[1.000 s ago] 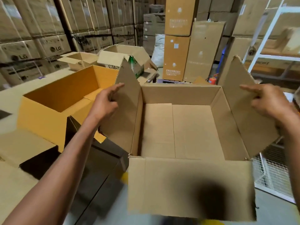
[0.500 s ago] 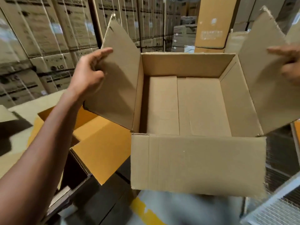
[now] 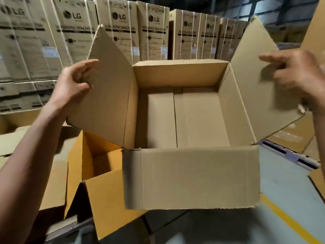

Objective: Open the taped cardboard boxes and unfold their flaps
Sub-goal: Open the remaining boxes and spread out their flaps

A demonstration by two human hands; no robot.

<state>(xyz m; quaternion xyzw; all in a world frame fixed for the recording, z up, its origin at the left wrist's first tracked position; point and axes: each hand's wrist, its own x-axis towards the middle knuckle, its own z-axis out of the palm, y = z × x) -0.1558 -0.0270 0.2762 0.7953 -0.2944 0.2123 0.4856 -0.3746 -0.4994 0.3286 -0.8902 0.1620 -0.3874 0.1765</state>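
Cardboard is all you have hold of: the plain brown corrugated box (image 3: 182,131) hangs in front of you, open and empty, held only by its two side flaps. Your left hand (image 3: 73,87) pinches the outer edge of the tall left flap (image 3: 107,95), thumb in front and fingers curled behind. Your right hand (image 3: 295,80) is blurred against the right flap (image 3: 253,81); it seems to grasp that edge, though you cannot tell how firmly. The near flap (image 3: 191,178) hangs down toward you, and the far one is not visible. Below on the left, the open yellow-lined carton (image 3: 98,173) sits on the floor, close under the box's left corner. Risks, as a judgement: with the box's weight borne by the flaps, a crease could tear, most likely at the frayed near-left corner; a loose right grip could let that side drop; and lowering without looking could snag the yellow carton's raised flaps.
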